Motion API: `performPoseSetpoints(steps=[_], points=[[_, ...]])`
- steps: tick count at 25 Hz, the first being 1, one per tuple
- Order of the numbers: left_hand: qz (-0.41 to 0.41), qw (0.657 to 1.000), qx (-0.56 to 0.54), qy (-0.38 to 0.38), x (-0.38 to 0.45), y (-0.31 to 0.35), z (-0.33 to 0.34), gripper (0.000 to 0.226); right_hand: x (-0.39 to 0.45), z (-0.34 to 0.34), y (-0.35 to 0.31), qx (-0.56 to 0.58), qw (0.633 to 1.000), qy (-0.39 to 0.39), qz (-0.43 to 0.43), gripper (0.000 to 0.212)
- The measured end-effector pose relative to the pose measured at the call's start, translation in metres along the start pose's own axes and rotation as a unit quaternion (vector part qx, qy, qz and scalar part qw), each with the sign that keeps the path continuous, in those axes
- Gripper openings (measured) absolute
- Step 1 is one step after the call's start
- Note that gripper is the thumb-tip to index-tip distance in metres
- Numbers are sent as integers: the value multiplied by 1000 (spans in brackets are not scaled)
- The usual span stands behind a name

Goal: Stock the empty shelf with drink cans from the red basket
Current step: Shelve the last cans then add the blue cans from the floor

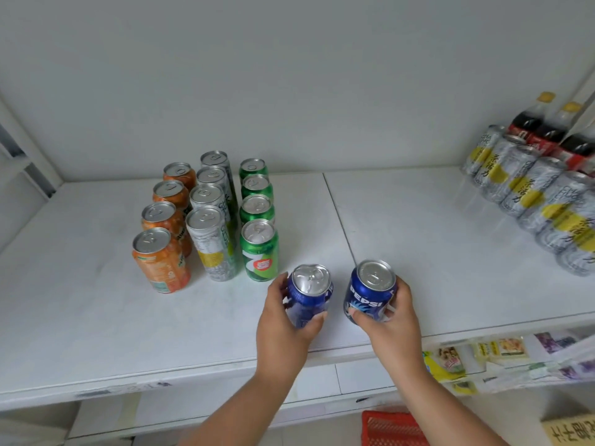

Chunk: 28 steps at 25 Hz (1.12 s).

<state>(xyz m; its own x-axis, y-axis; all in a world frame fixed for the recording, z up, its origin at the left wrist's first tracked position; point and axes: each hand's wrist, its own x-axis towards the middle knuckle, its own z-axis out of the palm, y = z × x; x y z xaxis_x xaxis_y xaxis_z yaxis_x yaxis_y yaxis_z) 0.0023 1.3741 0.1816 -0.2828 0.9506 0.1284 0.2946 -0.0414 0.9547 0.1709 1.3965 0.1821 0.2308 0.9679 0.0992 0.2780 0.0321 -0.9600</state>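
A blue can [309,292] is gripped by the left hand [287,320] and a blue Pepsi can [370,291] by the right hand [391,320], both upright at the white shelf's [418,236] front. At ten o'clock, three rows are lined up: orange cans [161,255], silver cans [212,243], green cans [259,249]. At two o'clock, silver-and-yellow cans [531,201] and cola bottles [528,123] are seen. At five o'clock, the red basket [391,428] is glimpsed.

Lighting: bright, even, soft shadows. Glare on can tops [212,217]. Wide-angle bending at edges; right-edge cans [528,188] blurred.
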Motion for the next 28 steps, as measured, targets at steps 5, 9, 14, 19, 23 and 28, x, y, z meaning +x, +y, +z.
performPoseSetpoints(steps=[5,9,14,19,23,28], points=[[-17,995,-10,102,29,10,55,65,28,-23,9,-2,1000,-7,-9,73],[-41,985,-7,170,72,11,85,65,46,-30,16,-13,999,-26,-26,72],[-42,978,44,198,128,11,98,70,54,-36,25,-49,995,-70,-51,76],[-37,974,61,213,176,4,104,68,66,-35,25,-50,994,-88,-48,76],[-48,972,56,224,208,0,109,66,72,-34,29,-43,995,-81,-46,75],[-39,969,52,238,232,-4,111,62,73,-33,31,-43,995,-85,-36,75]])
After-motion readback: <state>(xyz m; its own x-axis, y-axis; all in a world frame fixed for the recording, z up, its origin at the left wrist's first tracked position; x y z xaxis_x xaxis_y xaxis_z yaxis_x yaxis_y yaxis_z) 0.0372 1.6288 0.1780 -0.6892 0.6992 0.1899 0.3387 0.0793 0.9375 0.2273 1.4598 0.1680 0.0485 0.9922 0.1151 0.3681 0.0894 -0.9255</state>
